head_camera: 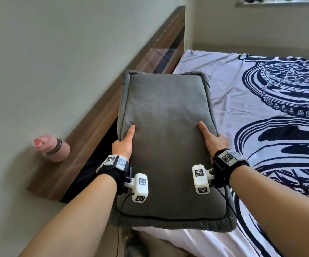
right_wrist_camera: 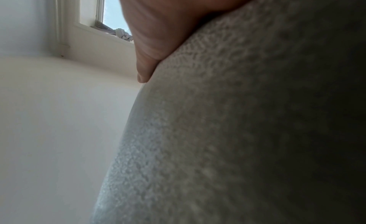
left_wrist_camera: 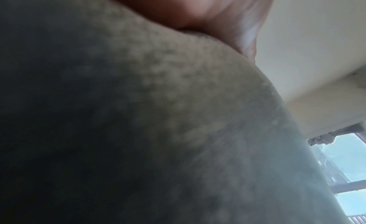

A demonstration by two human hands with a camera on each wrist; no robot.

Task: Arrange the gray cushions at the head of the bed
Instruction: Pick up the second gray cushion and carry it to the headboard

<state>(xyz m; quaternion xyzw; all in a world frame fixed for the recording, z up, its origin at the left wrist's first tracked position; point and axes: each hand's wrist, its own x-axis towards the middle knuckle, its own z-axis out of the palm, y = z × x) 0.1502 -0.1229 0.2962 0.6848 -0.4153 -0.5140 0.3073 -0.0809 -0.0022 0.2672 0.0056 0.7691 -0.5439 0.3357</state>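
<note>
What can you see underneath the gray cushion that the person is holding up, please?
Below the gray cushion, the patterned bedspread shows at its right and a wooden headboard ledge at its left. The fingers beneath it and the bed area directly under it are hidden.

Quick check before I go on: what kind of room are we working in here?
Most likely a bedroom. A bed with a blue-and-white patterned cover lies along a wooden headboard, both hands hold a gray cushion above it, and a window is set in the wall.

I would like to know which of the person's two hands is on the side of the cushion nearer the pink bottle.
The left hand, gripping the gray cushion on its headboard-side edge; the right hand grips the opposite edge, over the patterned bedspread.
</note>
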